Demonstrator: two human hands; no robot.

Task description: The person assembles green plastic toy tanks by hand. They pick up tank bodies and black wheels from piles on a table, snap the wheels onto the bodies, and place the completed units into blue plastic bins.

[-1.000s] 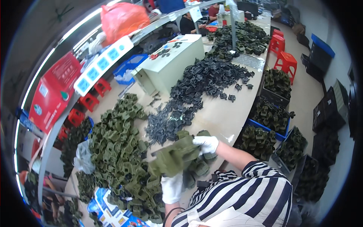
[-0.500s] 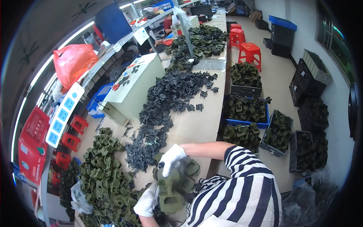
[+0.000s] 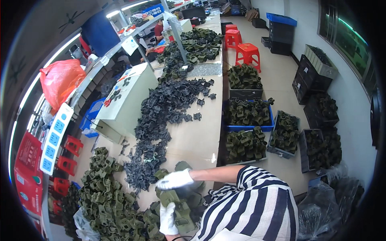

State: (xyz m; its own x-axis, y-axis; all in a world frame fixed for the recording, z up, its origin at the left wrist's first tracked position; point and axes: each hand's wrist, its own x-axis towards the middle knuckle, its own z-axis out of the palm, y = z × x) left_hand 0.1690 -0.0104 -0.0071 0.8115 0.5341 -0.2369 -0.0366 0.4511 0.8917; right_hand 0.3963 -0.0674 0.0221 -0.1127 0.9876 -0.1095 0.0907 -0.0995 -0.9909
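Observation:
My left hand (image 3: pixel 167 220), in a white glove, comes from the lower edge and grips an olive-green plastic housing (image 3: pixel 183 215) with a rectangular opening. Above it, my gloved right hand (image 3: pixel 176 179) reaches leftward, its fingers stretched out over the green parts; nothing shows in them, though their undersides are hidden. More green housings lie close under and beside both hands, partly covered by them. Just past the right fingertips, a heap of small black plastic parts (image 3: pixel 140 170) spreads over the table. A large pile of green housings (image 3: pixel 106 197) lies to the left of my left hand.
The long table (image 3: pixel 197 140) also bears larger black parts (image 3: pixel 161 104) and a pale cabinet (image 3: pixel 128 94). Crates of green parts (image 3: pixel 245 144) line the floor to the right, with red stools (image 3: pixel 248 54) beyond. A power strip (image 3: pixel 57 136) hangs at left. Another person sits far back.
My right hand has turned from pointing down at the housing to reaching leftward above it. My left hand has moved right, against the housing's side. The whole view has shifted slightly.

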